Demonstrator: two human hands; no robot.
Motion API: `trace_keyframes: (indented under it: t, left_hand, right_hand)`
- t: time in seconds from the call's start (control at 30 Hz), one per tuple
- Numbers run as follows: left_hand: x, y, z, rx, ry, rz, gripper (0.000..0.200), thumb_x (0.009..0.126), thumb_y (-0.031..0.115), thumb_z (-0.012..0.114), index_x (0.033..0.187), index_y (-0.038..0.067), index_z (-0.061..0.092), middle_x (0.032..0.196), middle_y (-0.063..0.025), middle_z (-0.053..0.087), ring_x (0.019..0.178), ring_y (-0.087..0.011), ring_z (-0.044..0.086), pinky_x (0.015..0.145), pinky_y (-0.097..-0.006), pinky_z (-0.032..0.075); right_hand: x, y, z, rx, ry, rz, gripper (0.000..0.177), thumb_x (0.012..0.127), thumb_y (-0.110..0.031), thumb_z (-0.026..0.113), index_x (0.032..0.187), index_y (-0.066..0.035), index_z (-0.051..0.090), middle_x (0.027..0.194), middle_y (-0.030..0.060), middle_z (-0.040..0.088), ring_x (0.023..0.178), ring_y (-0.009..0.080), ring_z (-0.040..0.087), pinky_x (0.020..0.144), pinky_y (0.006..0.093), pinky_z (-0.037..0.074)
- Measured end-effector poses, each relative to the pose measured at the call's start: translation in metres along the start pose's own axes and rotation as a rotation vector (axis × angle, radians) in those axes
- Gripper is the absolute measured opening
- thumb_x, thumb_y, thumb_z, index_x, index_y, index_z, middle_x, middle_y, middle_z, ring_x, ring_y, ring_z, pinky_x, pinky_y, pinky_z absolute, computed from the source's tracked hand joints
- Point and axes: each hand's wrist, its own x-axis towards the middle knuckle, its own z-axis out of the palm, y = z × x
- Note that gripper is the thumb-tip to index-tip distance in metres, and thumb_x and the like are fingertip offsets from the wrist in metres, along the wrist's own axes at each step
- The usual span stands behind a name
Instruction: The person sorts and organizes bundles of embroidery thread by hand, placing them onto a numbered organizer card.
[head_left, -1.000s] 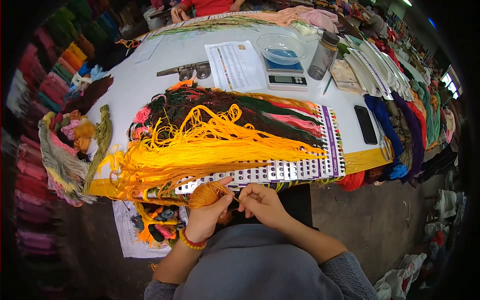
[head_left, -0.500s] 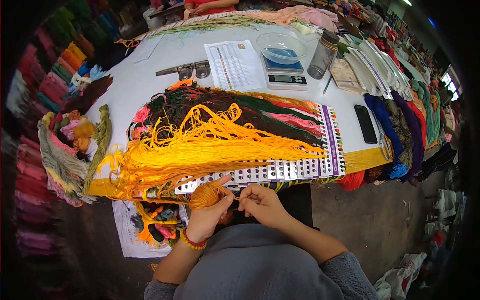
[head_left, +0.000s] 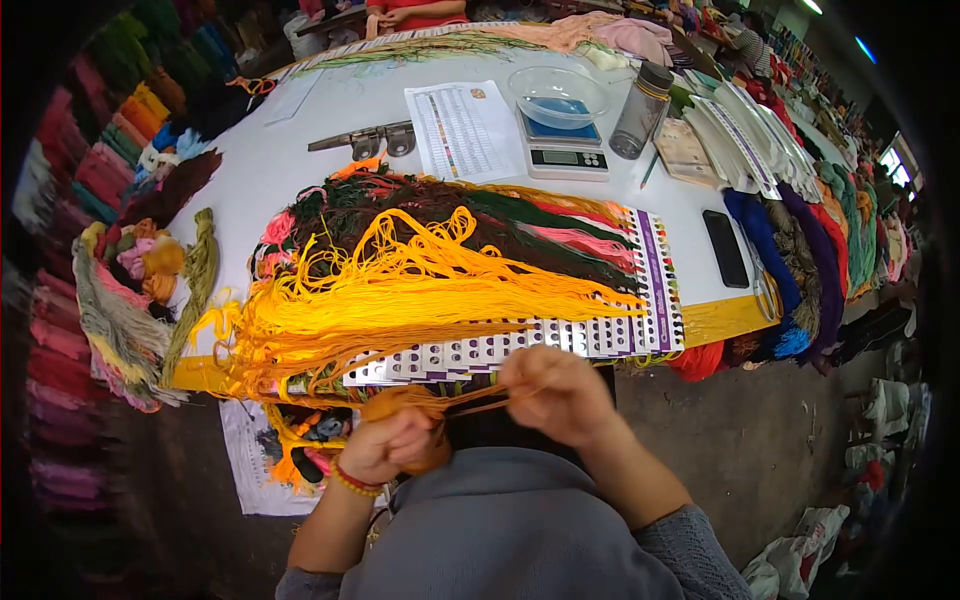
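Observation:
My left hand [head_left: 382, 446] is closed around a wound bundle of golden-orange thread [head_left: 395, 404], just in front of the table's near edge. My right hand [head_left: 562, 396], blurred by motion, is closed on strands that stretch across from the bundle. Beyond my hands, long loose yellow thread [head_left: 420, 298] lies fanned over the table, with dark brown, green and pink threads [head_left: 520, 225] behind it. Punched white cards [head_left: 480, 353] lie overlapped under the yellow thread. A purple-striped card [head_left: 657, 285] at the right has thread ends in its holes.
On the table are a printed sheet [head_left: 465, 130], a scale [head_left: 568, 163] bearing a clear bowl [head_left: 558, 98], a bottle [head_left: 640, 112], a phone [head_left: 725, 248] and scissors [head_left: 764, 290]. Thread skeins [head_left: 125, 320] hang at the left. Across the table sits a person in red [head_left: 425, 10].
My right hand has moved right and up, away from my left hand, drawing strands out between them. My left hand has shifted slightly left and down with the bundle.

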Motion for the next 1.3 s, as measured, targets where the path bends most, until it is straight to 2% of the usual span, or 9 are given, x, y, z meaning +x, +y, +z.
trace_keyframes:
  t: [0.1,0.2,0.33,0.47,0.57,0.63,0.8,1.07,1.3]
  left_hand:
    - [-0.036,0.017,-0.017,-0.069,0.205,0.235,0.024,0.09,0.024,0.043,0.09,0.004,0.057,0.051,0.0072,0.028,0.042,-0.0041,0.026,0.037,-0.0189,0.021]
    - [-0.086,0.039,-0.05,-0.053,0.453,0.439,0.025,0.093,0.024,0.038,0.087,0.004,0.051,0.056,0.0048,0.031,0.042,-0.0046,0.026,0.037,-0.0181,0.024]
    - [-0.145,0.063,-0.069,-0.156,0.649,0.663,0.024,0.092,0.023,0.04,0.087,0.003,0.052,0.052,0.0048,0.03,0.04,-0.0041,0.026,0.035,-0.0183,0.025]
    - [-0.105,0.045,-0.023,0.118,0.652,0.371,0.026,0.092,0.026,0.04,0.09,0.003,0.052,0.054,0.0061,0.028,0.043,-0.0035,0.027,0.037,-0.0172,0.025]
    - [-0.031,0.015,0.016,0.118,0.488,0.056,0.025,0.091,0.026,0.042,0.096,0.005,0.054,0.056,0.0039,0.034,0.044,-0.0053,0.031,0.039,-0.0194,0.026]
    - [0.019,0.004,0.042,0.232,0.307,-0.002,0.026,0.091,0.025,0.044,0.101,0.004,0.054,0.064,0.0009,0.043,0.051,-0.0074,0.039,0.043,-0.0195,0.029]
    - [0.116,-0.017,0.07,0.589,0.31,-0.023,0.031,0.088,0.023,0.048,0.111,0.001,0.051,0.09,-0.0062,0.058,0.076,-0.0123,0.057,0.049,-0.0189,0.038]
    - [0.162,-0.021,0.066,0.819,0.41,-0.24,0.033,0.086,0.019,0.05,0.114,0.0,0.048,0.098,-0.0069,0.06,0.087,-0.0133,0.06,0.049,-0.0179,0.037]
    - [0.177,-0.039,0.068,0.73,0.441,-0.092,0.015,0.086,0.014,0.049,0.09,0.003,0.057,0.077,-0.002,0.057,0.062,-0.0079,0.054,0.05,-0.0193,0.038]
  right_hand:
    - [-0.021,-0.044,-0.028,0.157,0.048,-0.178,0.01,0.079,-0.014,0.049,0.073,-0.01,0.042,0.061,-0.0001,0.041,0.043,0.0111,0.036,0.04,0.0242,0.034]
    - [-0.059,-0.117,-0.053,-0.165,0.457,-0.468,0.004,0.082,-0.009,0.05,0.081,-0.008,0.046,0.065,-0.002,0.046,0.051,0.0038,0.043,0.045,0.014,0.04]
    - [-0.171,-0.272,-0.125,-0.686,0.674,-0.938,0.014,0.085,-0.013,0.051,0.072,-0.006,0.049,0.062,0.0016,0.046,0.058,0.0102,0.045,0.056,0.0222,0.041]
    - [-0.245,-0.362,-0.138,-0.722,1.146,-1.509,0.016,0.087,-0.016,0.048,0.083,-0.002,0.053,0.074,0.0054,0.053,0.075,0.017,0.053,0.069,0.029,0.044]
    - [-0.143,-0.263,-0.082,-1.907,1.114,-1.172,0.013,0.086,-0.016,0.051,0.089,-0.003,0.055,0.078,0.0045,0.055,0.074,0.0131,0.053,0.069,0.0273,0.044]
    - [-0.077,-0.192,-0.09,-1.32,0.889,-0.898,0.012,0.084,-0.014,0.053,0.088,-0.003,0.054,0.077,0.0038,0.057,0.069,0.0126,0.055,0.064,0.0259,0.045]
    - [-0.005,-0.064,-0.086,-1.418,0.568,-0.373,0.012,0.08,0.0,0.051,0.091,0.002,0.055,0.074,0.0068,0.061,0.062,0.0102,0.058,0.059,0.0219,0.048]
    - [0.009,-0.041,-0.09,-1.755,0.482,-0.387,0.011,0.078,-0.01,0.056,0.083,-0.001,0.057,0.073,0.0165,0.059,0.065,0.0286,0.06,0.058,0.0336,0.046]
    - [0.013,-0.04,-0.089,-1.927,0.475,-0.37,0.013,0.079,-0.013,0.051,0.08,-0.001,0.055,0.076,0.0169,0.056,0.071,0.0349,0.056,0.062,0.0406,0.044]
